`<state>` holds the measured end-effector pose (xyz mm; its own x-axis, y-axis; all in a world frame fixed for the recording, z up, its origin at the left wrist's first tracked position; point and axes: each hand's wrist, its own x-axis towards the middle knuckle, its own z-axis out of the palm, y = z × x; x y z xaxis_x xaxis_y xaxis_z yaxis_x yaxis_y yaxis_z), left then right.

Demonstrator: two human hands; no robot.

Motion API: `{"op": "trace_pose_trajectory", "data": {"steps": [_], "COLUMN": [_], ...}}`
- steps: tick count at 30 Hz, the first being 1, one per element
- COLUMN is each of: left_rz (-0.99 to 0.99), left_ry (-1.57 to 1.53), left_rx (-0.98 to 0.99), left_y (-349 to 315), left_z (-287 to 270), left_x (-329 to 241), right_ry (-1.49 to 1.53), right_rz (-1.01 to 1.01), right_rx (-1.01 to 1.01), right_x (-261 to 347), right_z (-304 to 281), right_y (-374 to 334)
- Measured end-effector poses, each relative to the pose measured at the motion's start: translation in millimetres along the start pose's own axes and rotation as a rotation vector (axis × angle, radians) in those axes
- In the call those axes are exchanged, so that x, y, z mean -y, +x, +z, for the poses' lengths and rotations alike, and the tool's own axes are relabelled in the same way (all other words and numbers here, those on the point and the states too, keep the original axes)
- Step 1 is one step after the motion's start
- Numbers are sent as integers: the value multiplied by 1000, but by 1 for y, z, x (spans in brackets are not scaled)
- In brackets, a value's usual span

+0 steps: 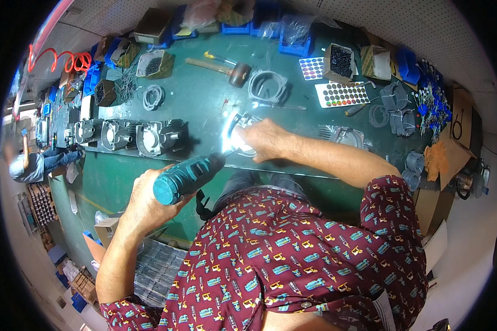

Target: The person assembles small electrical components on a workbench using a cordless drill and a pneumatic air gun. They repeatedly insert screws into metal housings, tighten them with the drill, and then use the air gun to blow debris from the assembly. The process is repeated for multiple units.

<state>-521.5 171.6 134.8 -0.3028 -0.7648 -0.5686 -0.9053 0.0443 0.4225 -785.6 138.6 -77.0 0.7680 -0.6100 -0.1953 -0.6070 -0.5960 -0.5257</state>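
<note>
My left hand (148,199) is wrapped round a teal cordless drill (189,175), its nose pointing up and right at a silver metal housing (233,122) at the bench's near edge. Bright light from the drill washes out part of the housing, so the bit's tip and any screw cannot be made out. My right hand (266,139) grips the right side of that housing, fingers curled down over it. Just right of my right forearm lies another finned metal housing (345,136).
Several motor housings (156,137) line the near edge at left. A mallet (238,74), a coiled tube (268,86) and a sticker sheet (342,95) lie farther back on the green bench (204,99). A box of black screws (340,62) sits behind. Another person (30,165) is far left.
</note>
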Motion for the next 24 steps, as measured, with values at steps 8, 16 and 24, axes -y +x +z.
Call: {"op": "trace_pose_trajectory", "data": {"steps": [8,16,24], "left_rz": [28,0,10], "left_ry": [-48,-20,126], "left_rx": [-65,-14,-41], "left_y": [-3,-3,-3], "left_z": [4,4,7], "left_x": [1,-1,-3], "right_ry": [-15,-7,-22], "right_rz": [-16,49,57], "right_rx": [-42,40,43], "right_x": [0,3,6], "right_z": [1,0,-4], "right_y": [-1,1,1]}}
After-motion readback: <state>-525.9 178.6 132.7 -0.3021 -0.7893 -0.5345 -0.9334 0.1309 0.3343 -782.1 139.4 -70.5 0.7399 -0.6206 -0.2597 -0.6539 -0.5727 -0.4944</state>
